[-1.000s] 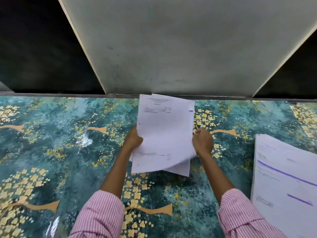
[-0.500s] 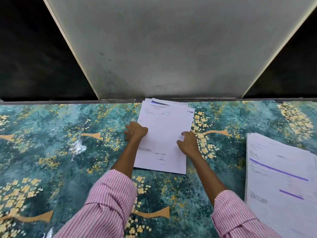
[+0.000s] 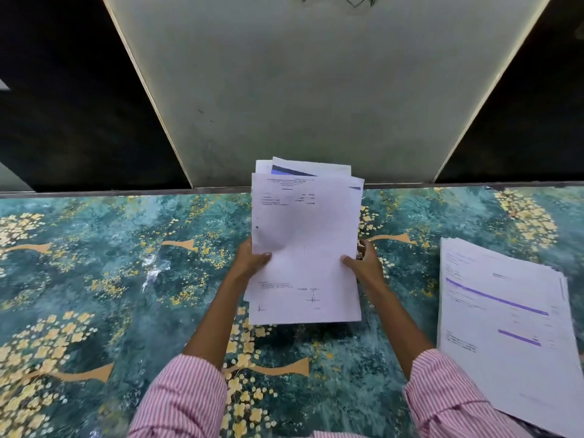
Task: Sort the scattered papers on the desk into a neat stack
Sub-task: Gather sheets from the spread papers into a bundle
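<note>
Both hands pinch one sheaf of papers [image 3: 306,235] by its long edges. The left hand [image 3: 251,262] has its thumb laid across the front sheet and its fingers hidden behind. The right hand [image 3: 366,267] does the same on the other edge, thumb on the face and fingers curled round the back.

Half a second ago the sheaf lies flat on the desk [image 3: 126,279] with both hands resting on top of it. Now it is raised off the cloth and tilted up toward the camera, much as it is a full second ago. Its lower edge hangs close over the patterned teal and yellow covering, with a shadow beneath, but I cannot tell whether that edge touches the desk.

The sheets are not squared. At the top several back pages stick out past the front one, among them a sheet with a dark blue band [image 3: 284,170], and a corner juts out at the upper right.

A second stack of papers [image 3: 505,311], printed with purple bars, lies flat on the desk well to the right. It is apart from both hands and in the same place as before, its edges slightly fanned.

Pink striped sleeves [image 3: 183,399] cover both forearms near the bottom of the view. Behind the desk stands a grey panel [image 3: 316,90].
</note>
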